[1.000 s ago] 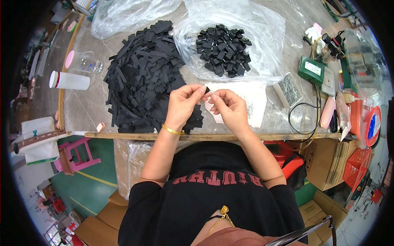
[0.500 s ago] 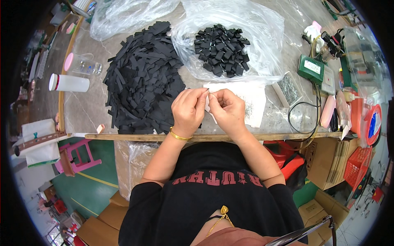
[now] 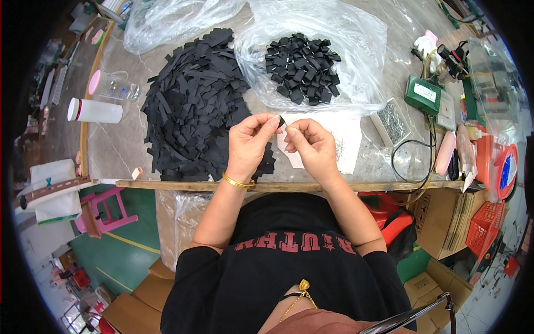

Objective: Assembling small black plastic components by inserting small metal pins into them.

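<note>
Between thumb and forefinger, my left hand [image 3: 246,146] pinches a small black strip [image 3: 281,121], whose dark corner shows past the fingertips. Close beside it on the right, my right hand [image 3: 314,147] has thumb and forefinger pressed together; what they hold, if anything, is too small to make out. Both hands are above a white sheet [image 3: 349,146] with thin, pin-like pieces scattered on it. To the left of my hands spreads a large heap of flat black strips [image 3: 194,106]. Beyond them, a smaller pile of folded black pieces [image 3: 301,69] lies on a clear plastic bag [image 3: 361,61].
A shallow box of thin metal pieces [image 3: 392,123] stands right of the sheet. Farther right are a green device [image 3: 423,93] and a looped black cable [image 3: 392,158]. A white bottle [image 3: 100,111] and clear jar [image 3: 114,88] lie left. The wooden table edge [image 3: 278,186] runs before me.
My hands have drawn slightly apart, the left one moving a little left. More of the black strip now shows at its fingertips.
</note>
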